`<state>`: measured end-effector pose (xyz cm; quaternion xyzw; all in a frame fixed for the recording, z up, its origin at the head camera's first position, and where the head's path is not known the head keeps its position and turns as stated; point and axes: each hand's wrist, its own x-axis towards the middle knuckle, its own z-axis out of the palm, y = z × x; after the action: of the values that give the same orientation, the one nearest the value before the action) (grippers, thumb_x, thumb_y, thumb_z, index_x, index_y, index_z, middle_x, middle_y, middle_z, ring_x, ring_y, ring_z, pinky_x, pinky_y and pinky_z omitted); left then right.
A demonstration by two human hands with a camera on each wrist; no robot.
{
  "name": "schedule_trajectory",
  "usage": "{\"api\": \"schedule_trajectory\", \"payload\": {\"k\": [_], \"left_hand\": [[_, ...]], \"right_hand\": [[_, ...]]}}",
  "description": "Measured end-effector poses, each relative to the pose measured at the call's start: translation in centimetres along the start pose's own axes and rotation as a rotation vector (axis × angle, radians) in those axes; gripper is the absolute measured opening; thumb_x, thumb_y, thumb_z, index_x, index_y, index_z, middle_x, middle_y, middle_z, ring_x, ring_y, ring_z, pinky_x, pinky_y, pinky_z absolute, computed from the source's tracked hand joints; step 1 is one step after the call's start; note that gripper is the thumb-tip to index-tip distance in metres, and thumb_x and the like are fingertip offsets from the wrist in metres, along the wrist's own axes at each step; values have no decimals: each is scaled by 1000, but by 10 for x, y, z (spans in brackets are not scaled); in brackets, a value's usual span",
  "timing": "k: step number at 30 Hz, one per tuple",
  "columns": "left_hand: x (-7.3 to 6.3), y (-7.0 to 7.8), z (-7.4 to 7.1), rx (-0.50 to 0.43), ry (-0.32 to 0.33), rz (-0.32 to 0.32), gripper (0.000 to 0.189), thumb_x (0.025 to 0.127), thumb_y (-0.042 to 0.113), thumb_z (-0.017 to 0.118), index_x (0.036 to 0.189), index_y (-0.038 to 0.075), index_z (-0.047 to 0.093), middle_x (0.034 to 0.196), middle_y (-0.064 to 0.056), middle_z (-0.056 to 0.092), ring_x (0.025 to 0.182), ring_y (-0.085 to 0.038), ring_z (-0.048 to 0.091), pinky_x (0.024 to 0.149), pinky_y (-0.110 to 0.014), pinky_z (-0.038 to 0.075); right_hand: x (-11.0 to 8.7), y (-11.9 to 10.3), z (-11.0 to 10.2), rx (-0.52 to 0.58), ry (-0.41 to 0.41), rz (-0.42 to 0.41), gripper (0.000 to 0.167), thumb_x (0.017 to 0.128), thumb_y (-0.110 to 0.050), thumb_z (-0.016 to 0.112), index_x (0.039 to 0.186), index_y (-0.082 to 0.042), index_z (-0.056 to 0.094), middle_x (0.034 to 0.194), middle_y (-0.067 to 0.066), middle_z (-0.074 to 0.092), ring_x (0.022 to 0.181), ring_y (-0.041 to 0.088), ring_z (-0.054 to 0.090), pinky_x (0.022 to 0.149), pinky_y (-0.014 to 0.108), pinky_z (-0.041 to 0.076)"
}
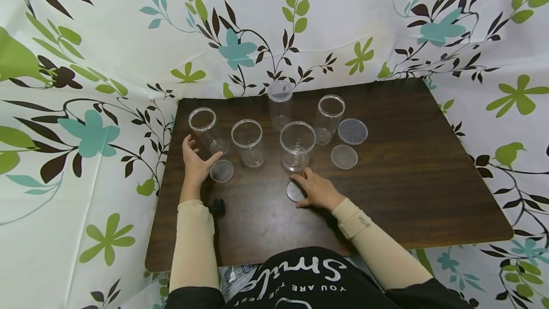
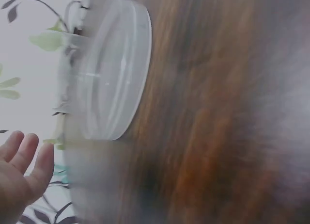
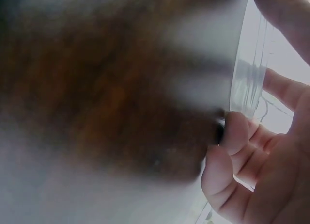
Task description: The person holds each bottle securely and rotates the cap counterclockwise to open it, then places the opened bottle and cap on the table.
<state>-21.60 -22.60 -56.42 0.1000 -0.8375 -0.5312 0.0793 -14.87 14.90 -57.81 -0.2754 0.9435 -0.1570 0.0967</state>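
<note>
My right hand [image 1: 317, 190] grips a clear round lid [image 1: 294, 190] by its edge, low over the table near the front middle jar [image 1: 296, 156]. In the right wrist view the lid [image 3: 249, 81] shows between thumb and curled fingers. My left hand [image 1: 195, 168] is spread, thumb out towards another clear lid [image 1: 221, 171], in front of the leftmost open jar [image 1: 208, 130]. The left wrist view shows loose fingers [image 2: 41, 168] apart from that lid [image 2: 116, 73]; the left thumb is out of that picture.
Further open clear jars [image 1: 248, 142] [image 1: 329, 117] stand on the dark wooden table [image 1: 411, 170]. At the back a jar [image 1: 280, 106] has a lid on. Two lids [image 1: 352, 131] [image 1: 344, 157] lie at the right. A small black object [image 1: 218, 207] sits by the left forearm.
</note>
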Motion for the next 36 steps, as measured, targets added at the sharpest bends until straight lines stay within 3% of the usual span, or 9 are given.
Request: {"api": "schedule_trajectory", "payload": {"k": [5, 9, 11, 15, 20, 25, 29, 36], "left_hand": [[-28, 10, -13, 54, 82, 60, 100, 83, 29, 86, 156, 10, 19, 152, -23, 25, 128, -40, 38, 105, -54, 37], [-47, 24, -22, 147, 86, 81, 71, 91, 30, 79, 141, 2, 38, 134, -23, 44, 111, -39, 51, 92, -47, 43], [-55, 30, -24, 206, 15, 84, 53, 95, 29, 73, 130, -1, 48, 121, -21, 55, 100, -36, 57, 84, -44, 45], [-68, 40, -17, 281, -216, 133, 33, 100, 24, 66, 119, -2, 59, 106, -17, 67, 93, -30, 63, 81, -42, 49], [-76, 47, 5, 257, -446, 211, 32, 100, 20, 66, 124, -1, 59, 115, -17, 66, 101, -32, 65, 88, -49, 52], [-82, 56, 40, 192, -601, 222, 42, 101, 22, 65, 135, 0, 53, 128, -19, 62, 110, -34, 63, 93, -53, 51], [-86, 55, 74, 121, -603, 223, 51, 99, 16, 66, 142, -4, 45, 137, -24, 57, 112, -35, 62, 97, -51, 50], [-85, 57, 118, 117, -408, 207, 44, 101, 6, 53, 143, -4, 44, 137, -24, 56, 123, -37, 57, 105, -49, 44]], "right_hand": [[1, 0, 2, 11, -10, 16, 94, 67, -46, 93, 147, -16, 51, 109, 10, 48, 91, 24, 56, 66, 42, 53], [0, 2, 2, 4, -23, 23, 94, 69, -48, 92, 147, -17, 51, 111, 11, 49, 94, 25, 57, 67, 42, 54], [-1, 2, 2, 4, -23, 21, 94, 69, -48, 92, 147, -17, 51, 112, 11, 49, 94, 25, 57, 67, 42, 54], [-2, 3, 1, 5, -10, 17, 94, 68, -47, 93, 146, -16, 52, 110, 11, 49, 93, 25, 57, 66, 43, 53], [0, 3, 2, 1, -10, 13, 94, 69, -48, 92, 147, -16, 51, 109, 10, 48, 91, 24, 56, 67, 42, 53], [-1, 3, 3, -18, -2, 4, 96, 69, -48, 92, 148, -15, 50, 108, 11, 48, 90, 24, 56, 67, 42, 54], [-2, 1, 2, -32, 4, -9, 100, 69, -48, 92, 151, -14, 46, 109, 13, 49, 90, 26, 57, 69, 44, 55], [-4, 0, -1, -14, 17, -15, 109, 66, -53, 91, 154, -10, 42, 111, 17, 50, 90, 29, 58, 71, 45, 55]]}}
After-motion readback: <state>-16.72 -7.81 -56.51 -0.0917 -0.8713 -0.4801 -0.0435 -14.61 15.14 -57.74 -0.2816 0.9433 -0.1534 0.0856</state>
